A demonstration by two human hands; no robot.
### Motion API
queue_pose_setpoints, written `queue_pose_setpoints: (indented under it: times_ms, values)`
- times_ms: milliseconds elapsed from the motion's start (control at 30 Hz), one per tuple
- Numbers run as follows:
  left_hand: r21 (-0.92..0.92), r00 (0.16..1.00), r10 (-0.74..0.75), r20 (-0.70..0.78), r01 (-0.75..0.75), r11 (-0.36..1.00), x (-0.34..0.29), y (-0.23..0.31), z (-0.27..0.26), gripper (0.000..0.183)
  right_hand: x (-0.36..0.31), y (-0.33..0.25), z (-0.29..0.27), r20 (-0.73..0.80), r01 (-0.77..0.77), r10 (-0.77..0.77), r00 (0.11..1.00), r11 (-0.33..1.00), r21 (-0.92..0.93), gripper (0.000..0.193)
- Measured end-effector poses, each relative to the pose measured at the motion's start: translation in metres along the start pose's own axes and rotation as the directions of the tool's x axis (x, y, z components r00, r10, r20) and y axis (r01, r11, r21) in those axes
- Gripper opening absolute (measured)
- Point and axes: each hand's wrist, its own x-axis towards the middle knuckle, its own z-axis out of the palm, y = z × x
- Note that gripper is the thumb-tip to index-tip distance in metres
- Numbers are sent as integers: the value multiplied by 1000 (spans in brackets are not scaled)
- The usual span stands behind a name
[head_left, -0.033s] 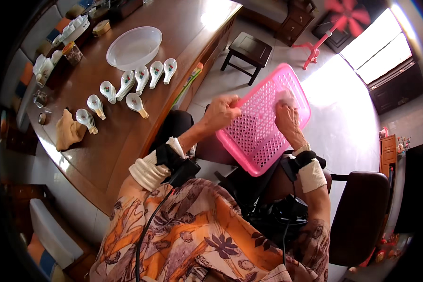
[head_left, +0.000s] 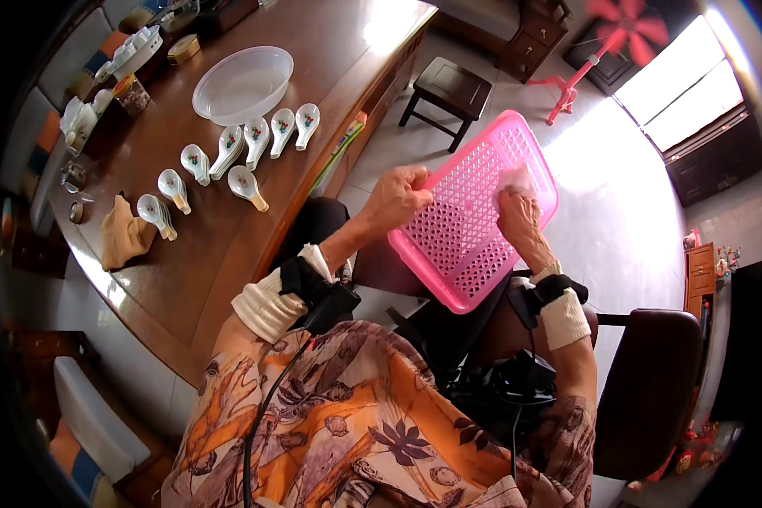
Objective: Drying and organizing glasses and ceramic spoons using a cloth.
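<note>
Head view: left hand (head_left: 395, 197) has its grip clamped on the near rim of the pink perforated basket (head_left: 470, 216), held tilted over the lap. Right hand (head_left: 519, 222) presses a pale cloth (head_left: 515, 179) against the mesh, grip closed on it. Wiping looks under way; cloth sits at the upper part, the lower mesh probably left. Ceramic spoons (head_left: 229, 157) lie on the surface (head_left: 144, 279), left of the grip.

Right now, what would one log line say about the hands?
left hand: grips pink basket edge | right hand: presses white cloth on basket | spoons: on table
</note>
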Motion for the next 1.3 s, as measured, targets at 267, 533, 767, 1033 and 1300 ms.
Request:
queue_pose_setpoints:
  times_ms: [267, 533, 767, 1033, 1300]
  values:
    - [15, 1000, 21, 19, -21, 1000, 5, 1, 5, 20, -43, -63, -8, 277, 465, -432, 858, 883, -64, 17]
    - [48, 998, 57, -10, -57, 997, 10, -22, -5, 31, -21, -105, -24, 96, 126, -470, 878, 418, 900, 17]
    - [63, 996, 22, -88, -16, 998, 8, -7, -6, 34, -24, -132, -37, 116, -117, -145, 983, 1, 993, 28]
    - [25, 982, -187, 42, 186, 982, -9, -29, -4, 36, -55, -128, -33, 96, 30, -338, 936, 349, 937, 24]
    - [73, 993, -104, 55, 100, 992, -9, -45, 2, 34, -46, -62, 44, 68, 108, -197, 978, 758, 644, 18]
